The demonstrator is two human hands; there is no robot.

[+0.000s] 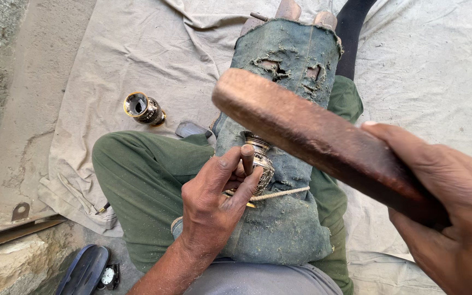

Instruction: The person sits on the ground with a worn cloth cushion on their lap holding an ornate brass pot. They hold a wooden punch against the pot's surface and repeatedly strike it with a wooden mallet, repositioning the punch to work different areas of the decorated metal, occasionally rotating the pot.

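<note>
- Closest to me, my right hand (454, 218) is wrapped tight around a thick wooden mallet (312, 136); it looks heavy and hard.
- My left hand (214, 199) pinches a small punch (247, 158) upright.
- Just under its tip sits a little metal vase (260, 164), stiff, smooth, maybe slippery; I would hold its narrow neck.

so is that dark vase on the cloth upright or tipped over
Tipped: the dark vase lies on its side on the cloth, open mouth facing the camera.
</note>
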